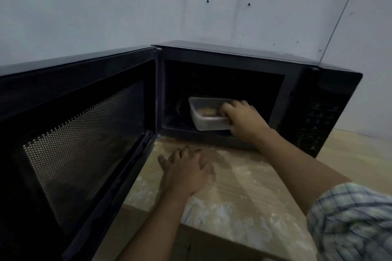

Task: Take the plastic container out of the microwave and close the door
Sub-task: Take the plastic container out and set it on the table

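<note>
**Hand on the container inside the open microwave**

The black microwave door point(84, 133) stands swung wide open at the left. Beside it, the left hand point(186, 171) hovers over the wooden counter point(244, 186), fingers spread and holding nothing. Inside the microwave point(318, 101) cavity sits the clear plastic container point(205, 116) — the right hand point(244, 121) grips its right end, fingers curled over the rim.
</note>
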